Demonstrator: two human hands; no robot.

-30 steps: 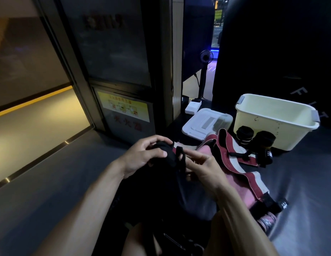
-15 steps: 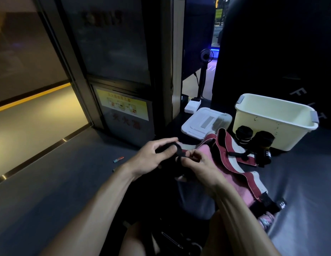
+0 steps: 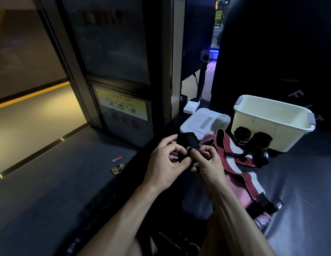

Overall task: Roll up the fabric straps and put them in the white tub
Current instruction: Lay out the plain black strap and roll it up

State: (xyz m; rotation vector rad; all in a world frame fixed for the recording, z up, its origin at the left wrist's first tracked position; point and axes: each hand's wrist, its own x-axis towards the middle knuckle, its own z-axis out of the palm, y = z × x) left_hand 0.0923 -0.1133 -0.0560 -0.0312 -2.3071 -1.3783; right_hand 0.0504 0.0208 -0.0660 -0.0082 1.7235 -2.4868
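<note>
Head view: both hands, left hand (image 3: 165,163) and right hand (image 3: 209,163), now pinch the dark fabric strap's (image 3: 187,145) end tighter than before, starting its roll, well short of the white plastic tub (image 3: 253,126).

— Left hand (image 3: 165,163)? 
— Raised mid-frame, forearm bare, fingers curled, thumb and forefinger pinching a black strap (image 3: 188,145).
— Right hand (image 3: 207,163)? 
— Close against the left, knuckles toward the camera, fingertips curled and pinching the same strap. Forearm bare, angled in from lower right.
</note>
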